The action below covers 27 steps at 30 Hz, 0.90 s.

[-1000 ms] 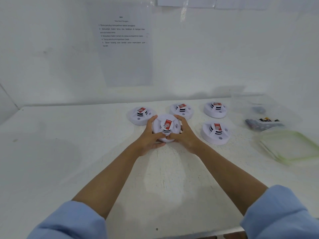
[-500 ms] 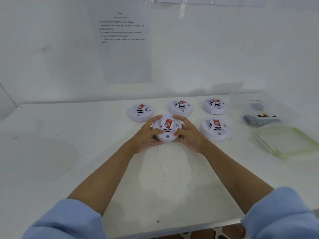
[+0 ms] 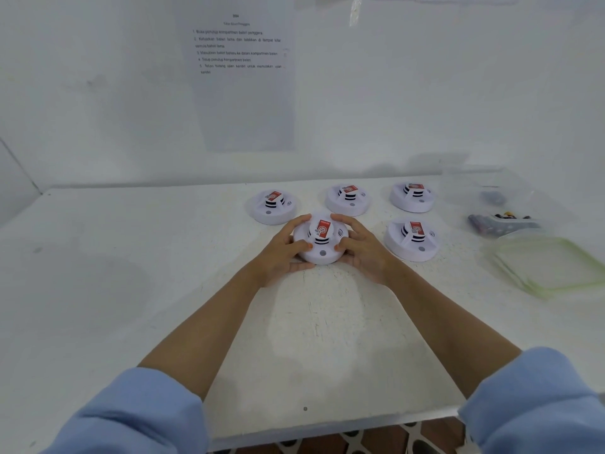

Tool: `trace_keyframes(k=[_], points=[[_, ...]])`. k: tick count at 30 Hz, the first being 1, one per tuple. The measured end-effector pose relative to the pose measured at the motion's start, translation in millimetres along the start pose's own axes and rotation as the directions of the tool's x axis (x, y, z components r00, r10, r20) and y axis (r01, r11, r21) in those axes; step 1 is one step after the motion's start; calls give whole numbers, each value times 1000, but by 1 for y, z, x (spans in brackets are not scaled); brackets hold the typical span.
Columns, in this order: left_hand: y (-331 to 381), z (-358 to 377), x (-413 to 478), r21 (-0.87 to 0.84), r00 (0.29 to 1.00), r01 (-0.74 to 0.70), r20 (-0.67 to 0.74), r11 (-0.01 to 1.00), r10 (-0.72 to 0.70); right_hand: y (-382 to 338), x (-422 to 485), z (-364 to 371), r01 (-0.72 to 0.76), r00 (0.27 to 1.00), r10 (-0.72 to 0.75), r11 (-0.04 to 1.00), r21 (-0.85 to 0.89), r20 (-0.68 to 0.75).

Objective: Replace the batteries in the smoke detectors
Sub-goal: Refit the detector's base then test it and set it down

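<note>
A round white smoke detector [image 3: 322,253] with a red sticker on its raised centre sits on the white table [image 3: 131,290]. My left hand [image 3: 283,253] grips its left side, thumb on the near rim and fingers curled over the top. Its right side is gripped the same way by my right hand [image 3: 361,253]. Several more identical detectors stand around it: one at the back left [image 3: 271,208], one behind [image 3: 348,199], one at the back right [image 3: 412,196] and one to the right [image 3: 412,240].
At the far right a clear plastic container [image 3: 501,221] holds dark batteries. In front of it lies a clear lid with a green rim [image 3: 550,263]. An instruction sheet [image 3: 242,77] hangs on the back wall. The table's front edge [image 3: 327,424] is near my elbows.
Both hands have shifted their hold on the middle detector, thumbs now on its near rim. The camera has tipped slightly, so the table sits higher in the view.
</note>
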<state>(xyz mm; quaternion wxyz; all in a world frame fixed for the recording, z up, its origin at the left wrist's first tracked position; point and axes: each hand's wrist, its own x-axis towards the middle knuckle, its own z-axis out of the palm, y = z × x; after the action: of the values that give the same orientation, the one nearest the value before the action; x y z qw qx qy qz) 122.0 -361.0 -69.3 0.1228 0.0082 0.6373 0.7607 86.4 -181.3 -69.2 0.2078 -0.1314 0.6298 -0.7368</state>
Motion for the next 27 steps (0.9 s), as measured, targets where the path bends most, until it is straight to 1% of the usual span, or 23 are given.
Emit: trace_keyframes(k=[27], points=[[-2, -2, 3, 5, 1000, 12, -11, 1000, -12, -2, -2, 1, -2, 1000, 2, 1000, 6, 16]])
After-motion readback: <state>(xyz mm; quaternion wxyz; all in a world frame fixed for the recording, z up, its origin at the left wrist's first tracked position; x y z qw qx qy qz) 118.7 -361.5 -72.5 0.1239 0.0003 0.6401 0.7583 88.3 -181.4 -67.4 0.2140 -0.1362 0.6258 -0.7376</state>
